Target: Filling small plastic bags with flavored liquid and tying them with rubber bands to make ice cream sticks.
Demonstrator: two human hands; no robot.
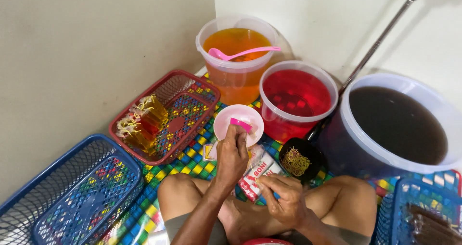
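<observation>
My left hand (232,154) is raised over a small pink bowl (226,117) and pinches the end of a pink funnel or scoop (240,125) that rests in it. My right hand (285,197) sits lower, above my crossed legs, with its fingers closed on a thin clear plastic bag that is mostly hidden. Under both hands lies a red and white packet of plastic bags (257,174). A black dish of yellow rubber bands (296,162) stands just right of the hands.
At the back stand a tub of orange drink (237,57) with a pink ladle (243,53), a tub of red drink (297,98) and a large tub of dark drink (397,125). A red basket (185,110) holds tied filled bags. Blue baskets (72,192) flank me on a chequered mat.
</observation>
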